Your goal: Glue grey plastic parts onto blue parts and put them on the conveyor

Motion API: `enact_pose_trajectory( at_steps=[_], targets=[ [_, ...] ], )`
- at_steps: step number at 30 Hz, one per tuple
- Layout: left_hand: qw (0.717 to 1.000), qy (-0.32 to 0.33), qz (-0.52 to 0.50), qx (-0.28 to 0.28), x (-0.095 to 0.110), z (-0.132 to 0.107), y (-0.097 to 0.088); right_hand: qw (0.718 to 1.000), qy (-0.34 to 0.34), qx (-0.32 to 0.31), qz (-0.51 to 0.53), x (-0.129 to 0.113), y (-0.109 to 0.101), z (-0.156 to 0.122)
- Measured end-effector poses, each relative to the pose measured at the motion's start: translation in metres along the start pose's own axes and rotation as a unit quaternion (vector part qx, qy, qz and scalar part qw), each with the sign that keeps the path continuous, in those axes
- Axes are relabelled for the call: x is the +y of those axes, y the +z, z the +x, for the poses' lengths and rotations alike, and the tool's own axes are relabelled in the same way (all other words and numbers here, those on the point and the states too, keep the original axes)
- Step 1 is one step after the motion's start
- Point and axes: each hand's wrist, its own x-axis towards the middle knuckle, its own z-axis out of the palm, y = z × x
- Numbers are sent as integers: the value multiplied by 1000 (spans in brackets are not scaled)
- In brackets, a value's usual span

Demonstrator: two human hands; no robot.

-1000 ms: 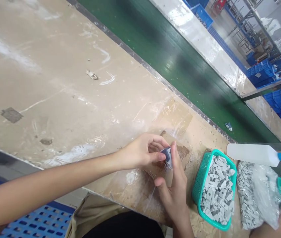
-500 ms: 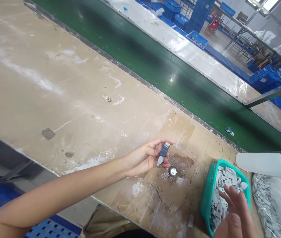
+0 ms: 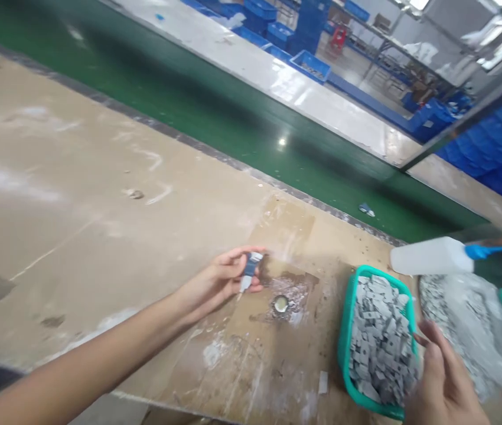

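My left hand (image 3: 236, 273) is closed around a small dark blue and light grey plastic part (image 3: 250, 270), pinched between thumb and fingers above the bench. Just right of it, a small round cup with pale content (image 3: 281, 304) sits on a wet, stained piece of cardboard (image 3: 251, 321). At the right rim of a green plastic basket (image 3: 346, 348) is my right hand (image 3: 443, 372), its thumb and fingers drawn together. Whatever those fingers hold, if anything, cannot be made out. Many small grey plastic pieces (image 3: 377, 336) fill the basket.
A white squeeze bottle with a blue nozzle (image 3: 430, 255) lies behind the basket. Beside it is a clear plastic bag (image 3: 476, 324) with more grey pieces. A green conveyor belt (image 3: 233, 133) runs past the bench, carrying a small blue and white part (image 3: 367, 209).
The view has swung right. My right hand has shifted from over the basket to its right rim, its spread fingers now drawn together. My left hand still grips the plastic part.
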Motion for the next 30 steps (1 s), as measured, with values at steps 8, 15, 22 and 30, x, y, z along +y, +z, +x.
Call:
enact_pose_trajectory(
  at_steps=[8, 15, 22, 30],
  targets=[
    [949, 82, 264, 151, 45, 56, 33, 971, -63, -215, -85, 7, 25, 48],
    [709, 260, 588, 288, 115, 163, 61, 950, -148, -233, -145, 13, 53, 51],
    [622, 249, 661, 338, 132, 214, 76, 948, -171, -238, -123, 20, 60, 48],
    [560, 306, 746, 188, 81, 251, 116, 958, -169, -204, -105, 28, 71, 46]
  ],
)
